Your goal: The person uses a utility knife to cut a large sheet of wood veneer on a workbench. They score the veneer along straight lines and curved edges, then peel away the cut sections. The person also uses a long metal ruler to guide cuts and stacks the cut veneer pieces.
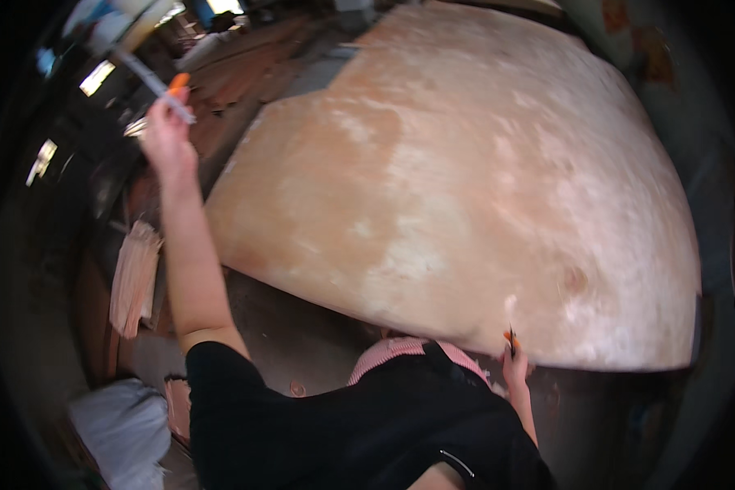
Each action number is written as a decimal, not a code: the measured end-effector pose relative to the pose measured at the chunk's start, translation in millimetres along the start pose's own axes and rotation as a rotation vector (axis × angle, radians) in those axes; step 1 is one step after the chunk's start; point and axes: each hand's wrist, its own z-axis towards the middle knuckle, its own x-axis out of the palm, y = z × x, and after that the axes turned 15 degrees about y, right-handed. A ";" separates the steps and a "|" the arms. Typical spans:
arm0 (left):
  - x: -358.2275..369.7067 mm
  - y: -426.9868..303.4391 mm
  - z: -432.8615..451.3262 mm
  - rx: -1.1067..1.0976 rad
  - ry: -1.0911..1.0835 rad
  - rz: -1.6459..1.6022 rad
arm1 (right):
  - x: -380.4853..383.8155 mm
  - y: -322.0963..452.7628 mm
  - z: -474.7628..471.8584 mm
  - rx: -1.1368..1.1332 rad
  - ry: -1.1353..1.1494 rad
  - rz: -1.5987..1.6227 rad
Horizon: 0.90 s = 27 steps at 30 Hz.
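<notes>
My left hand (170, 138) is raised at the far left, beyond the edge of a large wooden sheet (441, 184). Its fingers are closed around a small orange object (179, 82), and a pale narrow strip (150, 79) runs past them to the upper left. Blur hides whether that strip is gripped as well. Low at the near edge of the sheet, my right hand (514, 370) holds a small orange-and-black hand tool (512, 343) with a thin dark tip pointing over the wood. The sheet is pale, with tan patches and a round knot mark.
A bundle of thin wood strips (135, 278) lies left of my left arm. Below it are a white sack (122, 429) and a piece of wood (177, 404). Reddish boards (239, 79) lie at the upper left. The dark floor (282, 324) shows below the sheet's near edge.
</notes>
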 end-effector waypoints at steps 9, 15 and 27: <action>-125.6 49.6 105.1 -0.200 0.145 -0.344 | 4.2 26.7 -11.6 0.144 0.038 0.009; -86.2 158.3 59.5 -0.576 -0.105 -0.299 | 18.1 25.8 -23.2 0.127 0.036 0.016; 141.5 221.9 -319.4 -0.934 1.191 0.019 | 42.3 74.0 15.3 -0.060 -0.041 0.534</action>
